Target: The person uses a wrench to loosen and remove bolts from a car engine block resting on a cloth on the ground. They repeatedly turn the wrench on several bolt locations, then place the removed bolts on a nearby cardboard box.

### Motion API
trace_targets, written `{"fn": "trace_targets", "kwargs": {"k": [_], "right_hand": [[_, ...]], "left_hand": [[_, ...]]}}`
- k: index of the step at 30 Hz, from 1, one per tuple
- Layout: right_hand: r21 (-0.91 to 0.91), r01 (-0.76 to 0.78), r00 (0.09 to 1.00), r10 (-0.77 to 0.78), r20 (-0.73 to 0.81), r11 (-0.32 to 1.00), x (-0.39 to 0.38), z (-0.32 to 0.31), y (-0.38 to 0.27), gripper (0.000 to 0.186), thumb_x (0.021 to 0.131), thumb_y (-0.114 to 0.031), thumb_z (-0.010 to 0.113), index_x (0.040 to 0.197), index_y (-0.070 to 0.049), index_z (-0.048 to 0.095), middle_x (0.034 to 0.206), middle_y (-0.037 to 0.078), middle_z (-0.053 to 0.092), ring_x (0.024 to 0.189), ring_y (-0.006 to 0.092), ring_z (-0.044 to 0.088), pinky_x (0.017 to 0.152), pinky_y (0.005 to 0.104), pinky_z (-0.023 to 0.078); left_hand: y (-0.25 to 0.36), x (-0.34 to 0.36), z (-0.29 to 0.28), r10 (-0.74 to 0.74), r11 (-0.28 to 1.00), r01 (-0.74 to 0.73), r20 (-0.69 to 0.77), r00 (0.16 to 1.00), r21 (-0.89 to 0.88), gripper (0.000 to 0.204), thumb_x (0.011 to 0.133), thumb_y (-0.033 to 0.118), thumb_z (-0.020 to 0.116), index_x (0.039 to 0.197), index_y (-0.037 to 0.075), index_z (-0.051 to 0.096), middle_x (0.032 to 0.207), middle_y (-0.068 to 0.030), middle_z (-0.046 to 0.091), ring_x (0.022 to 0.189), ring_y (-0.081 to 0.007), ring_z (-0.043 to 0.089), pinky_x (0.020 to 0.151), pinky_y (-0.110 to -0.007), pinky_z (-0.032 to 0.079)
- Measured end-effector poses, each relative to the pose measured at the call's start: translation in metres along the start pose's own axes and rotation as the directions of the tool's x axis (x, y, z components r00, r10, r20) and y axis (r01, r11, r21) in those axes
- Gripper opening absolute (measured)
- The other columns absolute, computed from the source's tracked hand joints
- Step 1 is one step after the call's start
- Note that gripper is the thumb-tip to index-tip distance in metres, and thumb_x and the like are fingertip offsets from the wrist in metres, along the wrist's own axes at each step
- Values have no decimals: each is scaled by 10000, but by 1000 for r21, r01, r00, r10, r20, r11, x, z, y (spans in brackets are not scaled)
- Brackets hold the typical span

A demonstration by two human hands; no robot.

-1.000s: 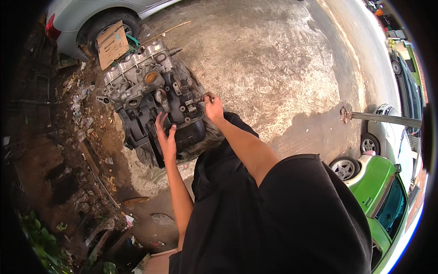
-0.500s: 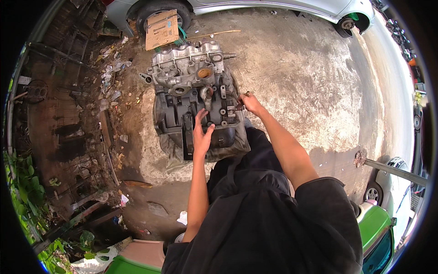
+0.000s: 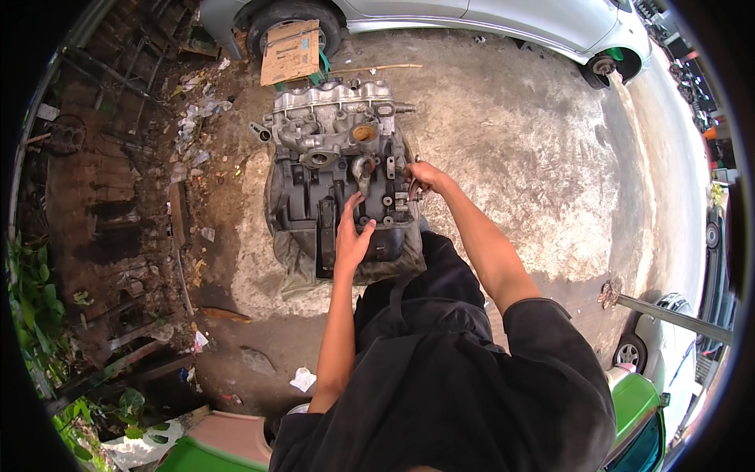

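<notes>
A car engine [image 3: 303, 189] stands on the ground in front of me, its silvery ribbed cover at the far end and its dark block towards me. My left hand [image 3: 354, 238] rests on the near part of the block, fingers spread and stretched, close to a curved metal pipe [image 3: 362, 175]. At the engine's right side my right hand [image 3: 425, 176] is closed, beside a small metal bracket [image 3: 402, 202]. A dark, curved, thin piece [image 3: 414, 189] shows below its fingers; its kind I cannot make out.
Grey cloth [image 3: 295, 285] lies under the engine. Behind it, cardboard [image 3: 291, 53] leans by the wheel of a silver car [image 3: 409, 20]. A thin stick [image 3: 377, 68] lies on the concrete. Litter and wooden planks [image 3: 179, 214] are on the left; a metal pole [image 3: 668, 317] is on the right.
My right hand has tilted slightly at the engine's side, and more of the dark curved piece shows below it. My left hand stays on the block. The whole view has shifted a little.
</notes>
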State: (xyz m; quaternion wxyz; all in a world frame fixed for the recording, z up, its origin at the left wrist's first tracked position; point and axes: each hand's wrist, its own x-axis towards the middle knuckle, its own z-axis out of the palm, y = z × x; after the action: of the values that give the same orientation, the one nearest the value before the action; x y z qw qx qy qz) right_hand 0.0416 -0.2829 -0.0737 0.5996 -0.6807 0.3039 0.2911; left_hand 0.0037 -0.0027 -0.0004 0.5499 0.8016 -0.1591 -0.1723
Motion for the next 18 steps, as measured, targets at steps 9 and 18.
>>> {"fn": "trace_targets", "kwargs": {"k": [9,18], "right_hand": [[-160,414,722,-430,-541,896,-48,71,78,319,1012,-260,522,1066,19,667,893,210,684,839,350,642,813,429,506],[-491,431,620,-644,-448,757,-75,92,130,253,1071,-215,487,1207,-13,555,1217,255,589,1123,470,580,981,517,478]], "left_hand": [[-1,0,1,57,997,-57,0,998,54,690,888,121,694,1521,66,424,1444,-191,585,1371,-375,526,1123,-452,415],[0,-7,0,5,999,-5,20,1000,40,684,890,134,702,1515,76,430,1445,-177,588,1366,-386,527,1119,-453,413]]}}
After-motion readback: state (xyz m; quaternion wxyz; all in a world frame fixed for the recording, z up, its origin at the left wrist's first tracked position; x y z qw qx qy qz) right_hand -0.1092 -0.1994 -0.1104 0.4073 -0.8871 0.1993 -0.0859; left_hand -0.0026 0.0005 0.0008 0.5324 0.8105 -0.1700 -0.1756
